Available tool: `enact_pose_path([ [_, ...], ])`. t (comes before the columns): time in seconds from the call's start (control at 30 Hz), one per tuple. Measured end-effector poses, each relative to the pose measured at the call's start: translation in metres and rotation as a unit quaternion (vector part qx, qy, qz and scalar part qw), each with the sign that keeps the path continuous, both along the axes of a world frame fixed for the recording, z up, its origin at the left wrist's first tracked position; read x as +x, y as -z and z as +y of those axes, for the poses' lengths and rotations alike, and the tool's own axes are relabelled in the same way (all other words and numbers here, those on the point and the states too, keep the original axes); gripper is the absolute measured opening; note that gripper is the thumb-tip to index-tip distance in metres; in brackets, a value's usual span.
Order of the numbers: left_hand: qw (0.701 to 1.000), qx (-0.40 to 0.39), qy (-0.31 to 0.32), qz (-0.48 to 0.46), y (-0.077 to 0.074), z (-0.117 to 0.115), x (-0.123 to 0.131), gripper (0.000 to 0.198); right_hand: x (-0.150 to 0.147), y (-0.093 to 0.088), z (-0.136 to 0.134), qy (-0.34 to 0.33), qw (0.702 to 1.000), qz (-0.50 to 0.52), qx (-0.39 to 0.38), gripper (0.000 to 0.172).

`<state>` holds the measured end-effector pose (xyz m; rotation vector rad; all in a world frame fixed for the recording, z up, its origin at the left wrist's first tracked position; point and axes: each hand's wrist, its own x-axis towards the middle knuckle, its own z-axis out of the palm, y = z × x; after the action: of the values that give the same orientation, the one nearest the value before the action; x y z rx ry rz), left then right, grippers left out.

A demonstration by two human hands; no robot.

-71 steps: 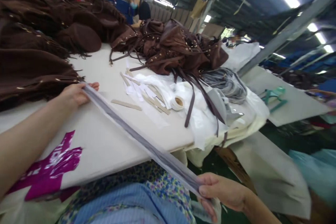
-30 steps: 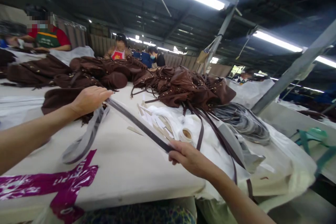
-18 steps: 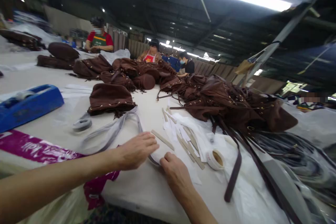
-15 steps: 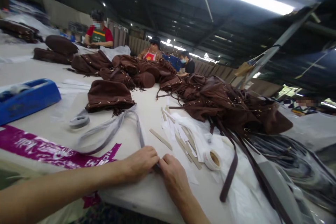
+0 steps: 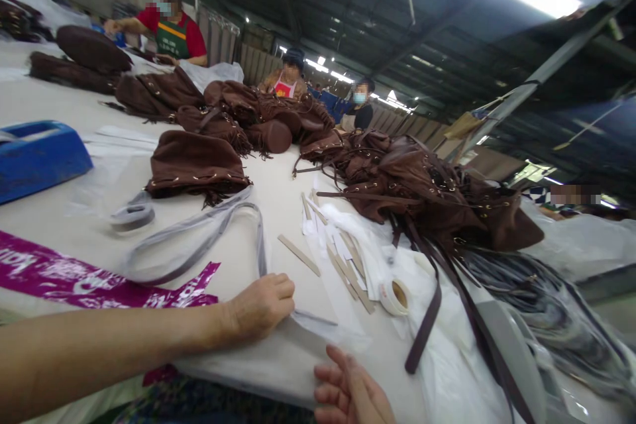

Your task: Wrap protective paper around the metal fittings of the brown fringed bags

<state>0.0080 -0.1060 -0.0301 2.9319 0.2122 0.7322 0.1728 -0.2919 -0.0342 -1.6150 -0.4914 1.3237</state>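
Observation:
My left hand is closed on a long grey strap that seems to be wrapped in clear film. The strap loops back over the white table to a brown fringed bag, and a thin wrapped end sticks out to the right of my fist. My right hand is at the table's front edge, palm turned up, fingers apart and loosely curled, holding nothing. Beyond it are flat beige strips on white sheets and a roll of tape.
A blue tape dispenser stands at the left, behind purple printed tape. Heaped brown bags cover the back and right. Dark straps hang over white plastic, near bundled cords. Several co-workers, one in a green apron, are behind the table.
My right hand has let go of the strap end and drawn back toward the front edge, opening. My left hand keeps its hold. The view has shifted slightly.

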Motion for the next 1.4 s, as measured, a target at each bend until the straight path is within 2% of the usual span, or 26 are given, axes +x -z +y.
enact_pose_path([
  [0.07,0.999,0.028,0.015,-0.001,-0.001,-0.002,0.0,0.015,-0.001,-0.002,0.019,0.036,0.999,-0.014,0.009,0.074],
  [0.13,0.997,0.064,0.031,0.001,-0.002,-0.004,0.0,0.013,-0.002,-0.003,0.037,0.042,0.997,-0.07,0.004,0.064],
  [0.2,0.993,0.104,0.054,0.002,-0.003,-0.006,0.002,0.011,0.0,-0.005,0.051,0.014,0.987,-0.161,-0.023,0.055],
  [0.27,0.989,0.129,0.075,-0.002,-0.004,-0.006,0.003,0.012,0.002,-0.008,0.059,-0.042,0.957,-0.285,-0.034,0.045],
  [0.33,0.989,0.126,0.079,-0.002,-0.005,-0.006,0.004,0.014,0.006,-0.014,0.064,-0.109,0.891,-0.44,0.011,0.032],
  [0.4,0.992,0.095,0.078,0.009,-0.007,-0.004,0.003,0.013,0.007,-0.022,0.069,-0.17,0.79,-0.586,0.063,0.02],
  [0.5,0.995,0.02,0.093,0.027,-0.01,-0.001,0.0,0.007,0.003,-0.039,0.081,-0.271,0.654,-0.705,0.045,0.024],
  [0.6,0.994,-0.04,0.095,0.024,-0.011,-0.001,-0.002,0.015,-0.006,-0.055,0.097,-0.391,0.569,-0.724,0.0,0.029],
  [0.67,0.994,-0.087,0.064,0.013,-0.01,-0.002,-0.002,0.016,-0.008,-0.064,0.107,-0.439,0.544,-0.715,0.015,0.027],
  [0.77,0.99,-0.141,-0.005,0.002,-0.007,-0.002,0.0,0.017,-0.003,-0.068,0.113,-0.479,0.533,-0.695,0.059,0.025],
  [0.83,0.993,-0.112,-0.014,0.016,-0.004,0.0,0.002,0.011,0.004,-0.065,0.112,-0.483,0.535,-0.688,0.081,0.024],
  [0.97,0.998,0.004,0.043,0.054,-0.001,0.001,0.003,0.01,0.012,-0.055,0.108,-0.424,0.603,-0.669,0.095,0.022],
  [1.03,0.996,0.017,0.063,0.067,-0.005,0.001,0.0,0.011,0.013,-0.053,0.107,-0.413,0.622,-0.659,0.095,0.023],
  [1.1,0.994,-0.02,0.077,0.073,-0.013,0.002,-0.003,0.009,0.013,-0.052,0.107,-0.418,0.628,-0.648,0.102,0.024],
  [1.17,0.987,-0.108,0.101,0.059,-0.023,0.005,-0.005,0.006,0.014,-0.051,0.107,-0.426,0.636,-0.632,0.121,0.025],
  [1.27,0.962,-0.226,0.15,0.029,-0.036,0.013,-0.003,0.02,0.017,-0.049,0.106,-0.428,0.651,-0.607,0.16,0.024],
  [1.33,0.963,-0.202,0.172,0.034,-0.038,0.019,0.002,0.023,0.02,-0.047,0.105,-0.42,0.664,-0.59,0.184,0.023],
  [1.4,0.972,-0.124,0.194,0.052,-0.036,0.024,0.008,0.02,0.024,-0.044,0.105,-0.417,0.68,-0.568,0.203,0.021],
])
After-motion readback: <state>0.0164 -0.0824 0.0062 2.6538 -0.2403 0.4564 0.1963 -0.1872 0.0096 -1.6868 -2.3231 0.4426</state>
